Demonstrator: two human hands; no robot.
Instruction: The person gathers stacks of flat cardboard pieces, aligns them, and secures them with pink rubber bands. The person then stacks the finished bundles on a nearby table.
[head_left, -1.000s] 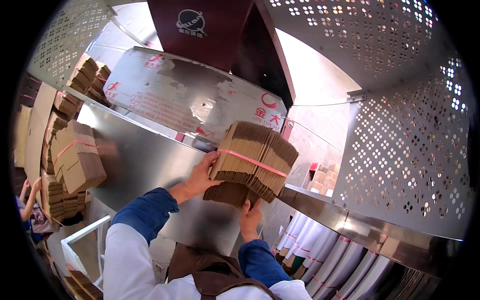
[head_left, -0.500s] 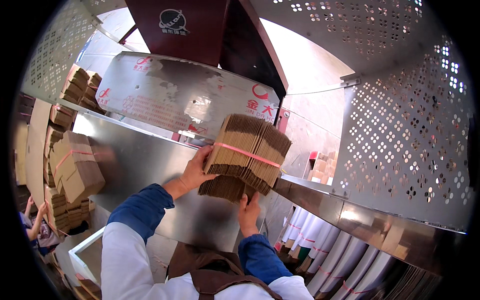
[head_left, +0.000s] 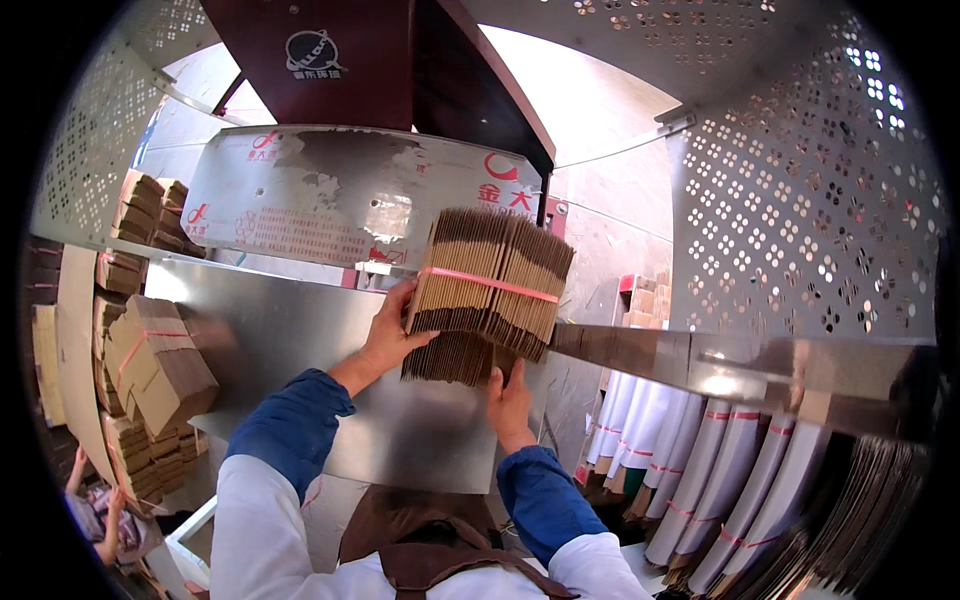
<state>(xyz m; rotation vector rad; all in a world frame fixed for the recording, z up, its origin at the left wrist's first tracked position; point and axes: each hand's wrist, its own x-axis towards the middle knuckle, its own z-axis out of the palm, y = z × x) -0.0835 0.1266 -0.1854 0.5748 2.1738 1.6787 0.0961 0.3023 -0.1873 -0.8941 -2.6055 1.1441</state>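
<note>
Here, the left hand grips the left side of a cardboard bundle while the right hand grasps its near edge. Wrapped by a pink band, it is over the metal tabletop.

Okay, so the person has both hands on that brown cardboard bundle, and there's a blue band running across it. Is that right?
Not quite. The band across the bundle is pink, not blue, as the head view shows. The rest stands: the left hand and right hand are both on the brown cardboard bundle.
</note>
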